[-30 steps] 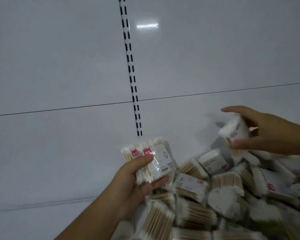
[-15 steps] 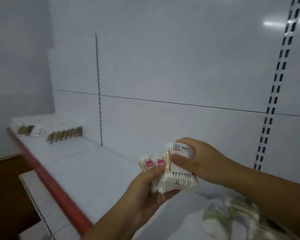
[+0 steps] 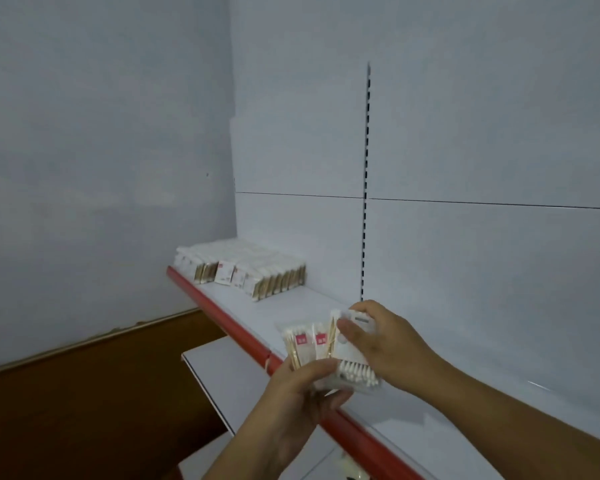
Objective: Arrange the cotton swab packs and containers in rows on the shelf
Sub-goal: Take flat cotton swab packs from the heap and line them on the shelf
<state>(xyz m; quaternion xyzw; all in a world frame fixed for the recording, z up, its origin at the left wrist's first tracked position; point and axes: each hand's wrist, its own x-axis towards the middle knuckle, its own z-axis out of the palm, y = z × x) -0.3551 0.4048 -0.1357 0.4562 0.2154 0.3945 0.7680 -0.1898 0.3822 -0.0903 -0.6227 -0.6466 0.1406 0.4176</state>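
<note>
Nearest, several cotton swab packs (image 3: 308, 344) are gripped in the left hand (image 3: 303, 389), with one more pack (image 3: 355, 362) pinched against them by the right hand (image 3: 387, 348), above the shelf (image 3: 312, 303) and its red front edge (image 3: 222, 315); a slick pack could be dropped past it. Far left, arranged rows (image 3: 257, 268) are seen.

One head-worn view looks forward and down, angled leftward along the shelf (image 3: 312, 306). Its red front edge (image 3: 222, 322) runs across the frame from 5 o'clock up to 9 o'clock. The left hand (image 3: 302, 393) and right hand (image 3: 385, 344), gripping cotton swab packs (image 3: 312, 342), sit nearest the lens, toward 5 o'clock. The stocked rows (image 3: 257, 268) lie well away at 8 o'clock. The back panel (image 3: 465, 168) fills 12 to 3 o'clock.
</note>
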